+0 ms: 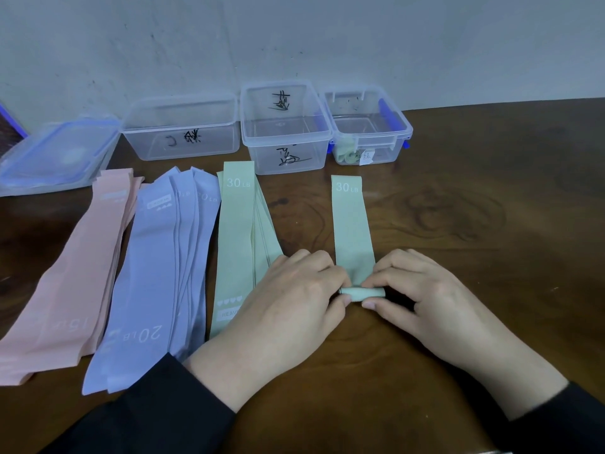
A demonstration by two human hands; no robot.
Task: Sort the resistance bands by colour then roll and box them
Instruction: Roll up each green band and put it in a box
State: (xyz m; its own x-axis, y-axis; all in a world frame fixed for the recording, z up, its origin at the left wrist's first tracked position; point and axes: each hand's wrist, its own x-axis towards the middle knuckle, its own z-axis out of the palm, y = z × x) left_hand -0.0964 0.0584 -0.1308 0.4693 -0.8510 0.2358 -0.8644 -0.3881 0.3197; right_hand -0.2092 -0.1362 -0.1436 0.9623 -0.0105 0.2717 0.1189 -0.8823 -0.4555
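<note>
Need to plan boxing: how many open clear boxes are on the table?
3, in a row by the wall: left box behind the purple bands, middle box behind the green stack, right box already holding rolled green bands. More may lie out of view.

you've got one view only, head cam, wide-angle, worn on the person, looking fwd and down over the wooden table (458, 224). it sits close above the near edge: both sleeves enter from the bottom, the left hand (288, 296) and right hand (422, 290) are large at lower centre. far end of the frame reaches the wall (294, 34) w/ the clear boxes (284, 126) lined up along it. lens bends the edges, so the table side curves. no 2nd view, so no shared area.
</note>
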